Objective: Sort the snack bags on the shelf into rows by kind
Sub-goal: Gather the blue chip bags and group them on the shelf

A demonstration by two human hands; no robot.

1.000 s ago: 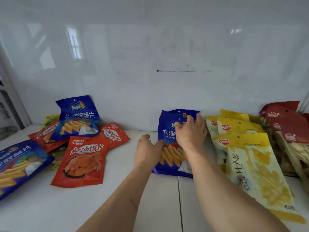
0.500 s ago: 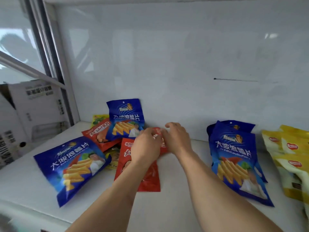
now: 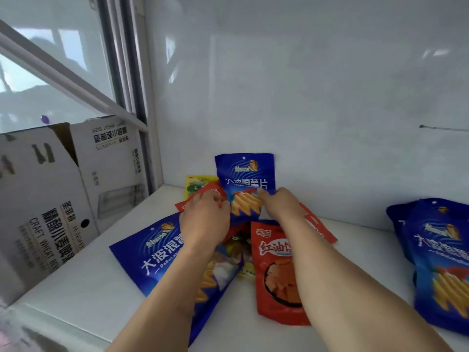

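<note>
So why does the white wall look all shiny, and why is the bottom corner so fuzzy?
In the head view, the glossy back wall mirrors bright window light as pale patches; the bottom-left corner is smeared by blur and the wide lens bends the window frame; the blue bag between the left hand and right hand stays readable.

Four blue snack bags (image 3: 245, 174) were counted, three red bags (image 3: 275, 270), two yellow-green bags (image 3: 196, 182), and one cardboard box (image 3: 45, 199).

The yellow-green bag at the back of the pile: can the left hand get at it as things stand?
Probably not directly: the yellow-green bag is mostly covered by a red bag under the left hand, and by the upright blue chip bag.
</note>
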